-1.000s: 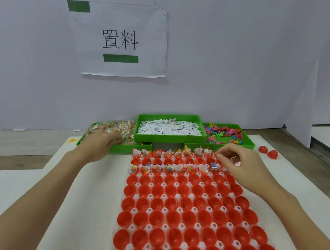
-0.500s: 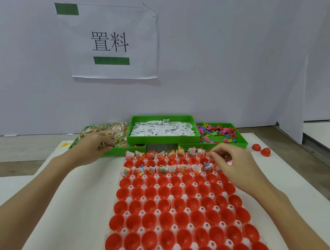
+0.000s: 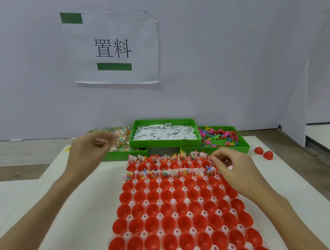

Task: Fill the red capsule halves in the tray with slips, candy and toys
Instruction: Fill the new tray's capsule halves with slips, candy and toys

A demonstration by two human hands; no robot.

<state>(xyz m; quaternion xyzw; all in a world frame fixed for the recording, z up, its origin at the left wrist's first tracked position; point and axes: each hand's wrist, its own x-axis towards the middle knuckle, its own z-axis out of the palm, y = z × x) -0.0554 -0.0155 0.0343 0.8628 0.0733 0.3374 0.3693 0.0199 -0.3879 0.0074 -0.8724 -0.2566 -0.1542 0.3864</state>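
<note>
1. Bare white table (image 3: pixel 49 222) lay open at the frame's left, beside the tray (image 3: pixel 177 240) of red capsule halves (image 3: pixel 167 213).
2. Three green bins (image 3: pixel 165 144) walled off the tray's far end.
3. The left hand (image 3: pixel 87 150) and right hand (image 3: pixel 234 166) flanked the far rows.
4. Two loose red halves (image 3: pixel 263 152) sat at right.

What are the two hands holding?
The left hand is blurred above the candy bin, fingers curled; any hold cannot be told. The right hand pinches something small and pinkish, mostly hidden.
</note>
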